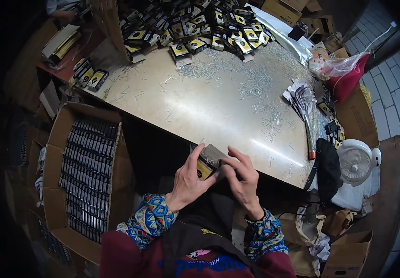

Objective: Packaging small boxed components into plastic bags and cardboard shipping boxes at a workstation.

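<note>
Both my hands hold one small black-and-yellow box (208, 163) just in front of the near edge of the pale table (200, 102). My left hand (188, 178) grips its left side with the fingers curled over the top. My right hand (241, 178) presses on its brown open flap from the right. A big heap of the same small boxes (200, 28) lies at the table's far end. Many thin metal staples or pins (255, 88) are strewn over the tabletop.
A cardboard carton (86, 176) packed with rows of dark boxes stands at my left. A small white fan (357, 162), a black cloth (328, 169), crumpled paper and a red bag (348, 76) sit at the right. More cartons lie around, and another person's arm (63, 11) shows at top left.
</note>
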A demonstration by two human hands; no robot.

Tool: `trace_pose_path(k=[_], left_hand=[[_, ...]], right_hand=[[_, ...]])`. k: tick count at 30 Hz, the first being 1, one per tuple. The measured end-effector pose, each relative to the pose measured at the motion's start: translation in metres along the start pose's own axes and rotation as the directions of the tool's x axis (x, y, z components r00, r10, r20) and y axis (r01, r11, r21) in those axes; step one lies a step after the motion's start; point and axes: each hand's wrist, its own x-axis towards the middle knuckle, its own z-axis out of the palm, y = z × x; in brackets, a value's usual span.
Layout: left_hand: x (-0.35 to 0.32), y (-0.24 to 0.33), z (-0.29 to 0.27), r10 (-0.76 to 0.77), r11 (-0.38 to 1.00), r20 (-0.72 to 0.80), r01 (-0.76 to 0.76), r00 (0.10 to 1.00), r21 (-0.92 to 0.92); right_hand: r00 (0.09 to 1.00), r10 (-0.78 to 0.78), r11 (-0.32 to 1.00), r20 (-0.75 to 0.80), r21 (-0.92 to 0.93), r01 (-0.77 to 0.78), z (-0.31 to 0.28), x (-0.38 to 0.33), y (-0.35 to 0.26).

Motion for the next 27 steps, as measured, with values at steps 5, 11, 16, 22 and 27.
trace_pose_path(k=[5, 11, 16, 22, 27], left_hand=[[-0.003, -0.009, 0.005, 0.065, 0.993, 0.046, -0.069, 0.997, 0.091], [-0.001, 0.001, 0.006, 0.014, 0.987, 0.006, -0.015, 1.0, 0.16], [-0.004, 0.0, 0.014, 0.039, 0.978, -0.022, -0.033, 0.999, 0.204], [-0.004, -0.003, 0.014, 0.105, 0.97, -0.032, -0.095, 0.994, 0.223], [0.0, -0.01, 0.013, 0.046, 0.978, 0.011, -0.047, 0.999, 0.201]], right_hand=[[0.985, 0.047, 0.997, 0.164, -0.062, -0.037, 0.006, -0.004, 0.0], [0.993, 0.079, 0.992, 0.082, 0.089, -0.086, 0.02, -0.013, -0.003], [0.921, 0.388, 0.869, 0.005, 0.332, -0.368, 0.026, -0.016, -0.018], [0.906, 0.422, 0.854, -0.015, 0.342, -0.392, 0.025, -0.011, -0.015], [0.988, -0.145, 0.974, -0.059, -0.184, 0.132, 0.031, -0.011, -0.01]])
